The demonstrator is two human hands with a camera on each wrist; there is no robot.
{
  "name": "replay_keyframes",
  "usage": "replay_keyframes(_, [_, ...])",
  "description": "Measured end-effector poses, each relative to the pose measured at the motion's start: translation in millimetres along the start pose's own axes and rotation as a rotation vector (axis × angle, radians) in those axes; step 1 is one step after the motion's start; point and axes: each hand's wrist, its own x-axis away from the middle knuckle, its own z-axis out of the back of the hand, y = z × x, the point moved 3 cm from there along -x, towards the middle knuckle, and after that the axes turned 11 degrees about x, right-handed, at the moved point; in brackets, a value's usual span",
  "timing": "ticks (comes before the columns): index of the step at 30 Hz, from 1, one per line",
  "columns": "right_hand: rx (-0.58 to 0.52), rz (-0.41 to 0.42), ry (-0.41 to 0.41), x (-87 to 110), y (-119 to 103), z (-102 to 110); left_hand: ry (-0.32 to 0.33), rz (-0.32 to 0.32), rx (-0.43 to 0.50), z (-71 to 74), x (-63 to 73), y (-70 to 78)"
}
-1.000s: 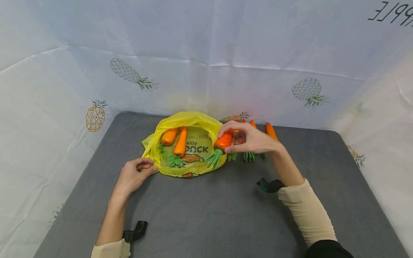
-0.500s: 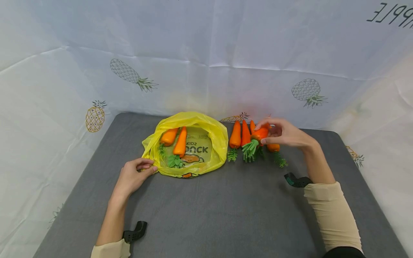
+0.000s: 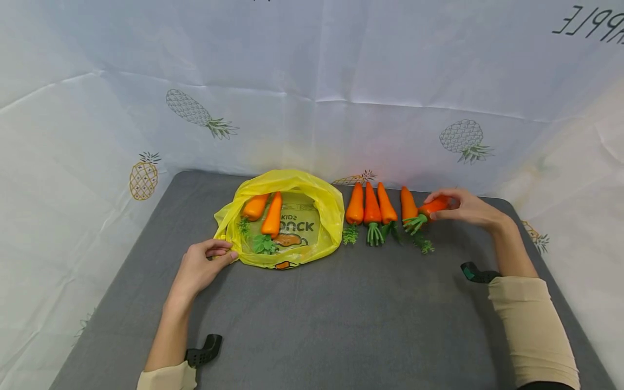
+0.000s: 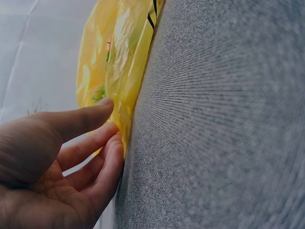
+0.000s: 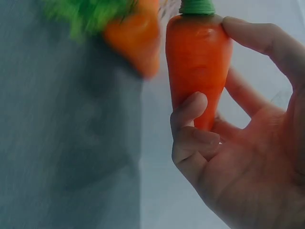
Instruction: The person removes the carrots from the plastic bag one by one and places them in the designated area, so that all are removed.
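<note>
My right hand (image 3: 470,208) grips an orange carrot (image 5: 198,62) with a green top, thumb and fingers curled round its body in the right wrist view. It is at the right end of a row of carrots, its top overlapping the neighbouring carrot (image 3: 408,203). At the left my left hand (image 3: 202,265) pinches the near-left edge of a yellow plastic bag (image 3: 292,177). The bag lies with its mouth open, and inside are a shorter carrot (image 3: 255,206) and a slimmer carrot (image 3: 273,214). In the left wrist view, thumb and fingertips meet at the bag's plastic (image 4: 126,57).
Between the bag and my right hand lie several carrots, among them one with feathery leaves (image 3: 356,205) and one with thick stems (image 3: 371,203). The grey table (image 3: 322,325) ends at a white pineapple-print cloth (image 3: 312,124) behind.
My right hand has carried its carrot from the bag's right rim rightward past the row to the row's right end. The left hand and bag have stayed put.
</note>
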Motion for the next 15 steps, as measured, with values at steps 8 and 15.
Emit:
replay_keyframes(8, [0.045, -0.054, -0.041, 1.1, 34.1, -4.9, 0.005, 0.000, -0.001, -0.6, -0.4, -0.2])
replay_keyframes(15, [-0.041, -0.084, -0.055, 1.2, 47.1, -9.9, 0.000, -0.001, -0.005, -0.8, -0.2, -0.6])
